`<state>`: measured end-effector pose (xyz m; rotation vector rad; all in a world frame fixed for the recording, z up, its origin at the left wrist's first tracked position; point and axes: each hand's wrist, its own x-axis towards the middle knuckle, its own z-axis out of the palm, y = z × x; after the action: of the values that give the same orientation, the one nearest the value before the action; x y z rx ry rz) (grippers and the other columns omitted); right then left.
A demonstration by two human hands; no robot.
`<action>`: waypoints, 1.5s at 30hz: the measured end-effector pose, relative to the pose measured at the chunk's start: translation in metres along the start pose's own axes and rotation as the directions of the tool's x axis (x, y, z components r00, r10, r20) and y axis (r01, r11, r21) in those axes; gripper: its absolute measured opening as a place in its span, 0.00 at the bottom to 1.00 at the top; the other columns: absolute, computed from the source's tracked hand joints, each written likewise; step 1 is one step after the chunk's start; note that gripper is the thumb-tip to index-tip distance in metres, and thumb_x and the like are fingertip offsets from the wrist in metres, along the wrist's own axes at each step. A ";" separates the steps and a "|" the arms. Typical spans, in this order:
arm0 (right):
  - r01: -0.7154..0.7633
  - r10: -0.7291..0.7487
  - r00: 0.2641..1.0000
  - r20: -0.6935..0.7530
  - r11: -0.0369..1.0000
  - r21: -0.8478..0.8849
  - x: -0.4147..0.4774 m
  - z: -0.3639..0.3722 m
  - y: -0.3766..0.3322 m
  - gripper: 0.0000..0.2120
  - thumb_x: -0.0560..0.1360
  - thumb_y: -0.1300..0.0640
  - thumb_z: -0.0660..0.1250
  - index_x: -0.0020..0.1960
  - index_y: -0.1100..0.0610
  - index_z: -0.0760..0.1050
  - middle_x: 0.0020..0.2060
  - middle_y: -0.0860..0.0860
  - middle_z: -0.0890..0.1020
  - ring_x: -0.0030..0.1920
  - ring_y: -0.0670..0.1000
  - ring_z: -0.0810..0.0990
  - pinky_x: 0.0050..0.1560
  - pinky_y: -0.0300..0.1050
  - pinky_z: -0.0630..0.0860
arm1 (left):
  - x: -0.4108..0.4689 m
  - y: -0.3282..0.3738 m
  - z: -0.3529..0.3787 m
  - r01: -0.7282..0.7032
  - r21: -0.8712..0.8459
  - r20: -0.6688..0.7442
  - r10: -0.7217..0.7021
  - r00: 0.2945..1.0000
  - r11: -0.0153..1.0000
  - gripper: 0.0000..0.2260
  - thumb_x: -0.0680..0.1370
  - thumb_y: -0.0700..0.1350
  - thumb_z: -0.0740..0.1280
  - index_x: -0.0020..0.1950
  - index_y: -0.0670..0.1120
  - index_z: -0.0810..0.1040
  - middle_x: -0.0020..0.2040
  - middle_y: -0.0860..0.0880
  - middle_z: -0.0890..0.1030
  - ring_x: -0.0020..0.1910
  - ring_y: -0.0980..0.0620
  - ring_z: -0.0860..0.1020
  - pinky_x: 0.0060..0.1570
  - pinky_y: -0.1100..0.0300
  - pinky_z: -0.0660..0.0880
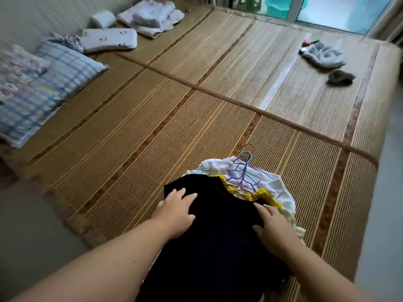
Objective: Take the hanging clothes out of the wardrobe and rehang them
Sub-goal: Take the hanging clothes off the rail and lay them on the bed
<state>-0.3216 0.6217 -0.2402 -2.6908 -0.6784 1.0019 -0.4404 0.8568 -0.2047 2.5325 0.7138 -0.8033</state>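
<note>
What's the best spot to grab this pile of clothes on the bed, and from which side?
Probably the hanger hooks: they stick out bunched together at the far end of the pile of clothes, clear of the cloth. Reach over the black top from your side with the right hand, which lies nearer, and close round them all.

A pile of clothes (229, 203) lies in the lower middle of the frame on the bed (152, 127). A black garment (218, 232) lies spread on top. A yellow garment (270, 199) and white garments (278, 184) show beneath. Purple and teal wire hangers (243, 168) stick out at the pile's upper end.
</note>
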 end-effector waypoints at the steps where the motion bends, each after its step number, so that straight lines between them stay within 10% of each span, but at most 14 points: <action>1: 0.060 -0.060 0.998 0.001 0.998 -0.010 -0.003 -0.003 -0.015 0.31 0.76 0.48 0.63 0.75 0.43 0.53 0.74 0.47 0.59 0.73 0.51 0.61 0.70 0.49 0.64 | -0.013 -0.005 -0.004 0.004 -0.006 -0.010 -0.004 1.000 1.000 0.29 0.78 0.52 0.62 0.76 0.56 0.54 0.78 0.49 0.52 0.77 0.47 0.48 0.74 0.47 0.54; 8: 0.508 -0.511 0.860 0.012 0.851 -0.135 -0.041 -0.036 -0.154 0.30 0.75 0.48 0.63 0.74 0.44 0.57 0.73 0.49 0.62 0.71 0.53 0.64 0.68 0.52 0.67 | -0.120 -0.054 -0.055 0.044 -0.075 -0.149 -0.055 0.987 0.996 0.27 0.79 0.51 0.61 0.76 0.55 0.55 0.78 0.50 0.51 0.77 0.48 0.48 0.73 0.46 0.52; 15: 0.794 -0.827 0.561 0.020 0.532 -0.296 -0.123 -0.046 -0.323 0.28 0.77 0.48 0.62 0.74 0.41 0.55 0.73 0.48 0.62 0.71 0.51 0.64 0.69 0.48 0.67 | -0.269 -0.128 -0.101 0.141 -0.176 -0.434 -0.205 0.877 0.974 0.27 0.78 0.51 0.63 0.75 0.57 0.58 0.78 0.49 0.54 0.76 0.48 0.52 0.74 0.51 0.54; 31: 0.927 -0.969 -0.202 0.145 -0.237 -0.290 -0.427 0.058 -0.646 0.27 0.76 0.44 0.60 0.73 0.40 0.56 0.74 0.45 0.58 0.73 0.51 0.61 0.69 0.49 0.61 | -0.650 -0.311 -0.079 0.653 -0.426 -0.713 -0.677 0.183 0.626 0.28 0.76 0.54 0.62 0.75 0.56 0.58 0.78 0.50 0.54 0.76 0.50 0.54 0.72 0.50 0.57; 45: 0.675 -0.675 -0.737 0.005 -0.737 -0.028 -0.655 0.084 -0.794 0.28 0.75 0.47 0.64 0.73 0.45 0.61 0.71 0.47 0.64 0.68 0.51 0.68 0.67 0.48 0.67 | -0.856 -0.345 -0.076 0.744 -0.654 -0.649 -0.603 -0.463 0.133 0.27 0.74 0.57 0.62 0.72 0.58 0.61 0.76 0.53 0.56 0.74 0.49 0.57 0.72 0.53 0.59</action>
<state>-1.0924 1.0047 0.3307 -0.3125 -2.4153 0.0535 -1.2101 0.8710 0.3100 1.8152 3.1488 0.7988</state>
